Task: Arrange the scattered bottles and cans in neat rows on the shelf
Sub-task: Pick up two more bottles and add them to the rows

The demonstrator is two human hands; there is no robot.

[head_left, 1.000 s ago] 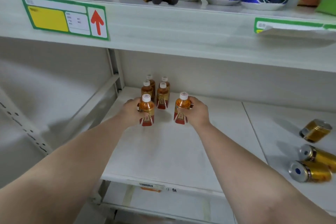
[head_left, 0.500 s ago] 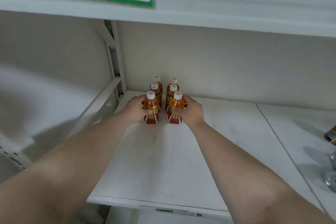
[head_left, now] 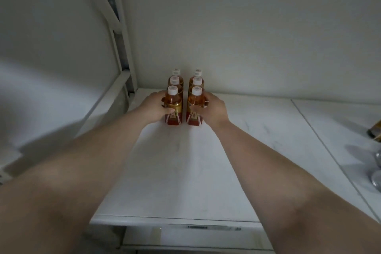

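Several small amber tea bottles with white caps and red labels stand in two rows at the back of the white shelf (head_left: 185,171). My left hand (head_left: 153,107) grips the front left bottle (head_left: 174,107). My right hand (head_left: 213,109) grips the front right bottle (head_left: 194,107). Both front bottles stand upright on the shelf, close together, right in front of the rear bottles (head_left: 176,80). The rear bottles are partly hidden behind the front ones.
A shelf upright (head_left: 121,51) rises at the left of the rows. The back wall (head_left: 247,37) is just behind them. At the right edge lie gold cans (head_left: 376,130) with silver ends (head_left: 378,179) on the neighbouring shelf panel.
My hands have pushed the two front bottles back and together, so they line up with the rows. My head has come closer and tipped down; the upper shelf has left the view.
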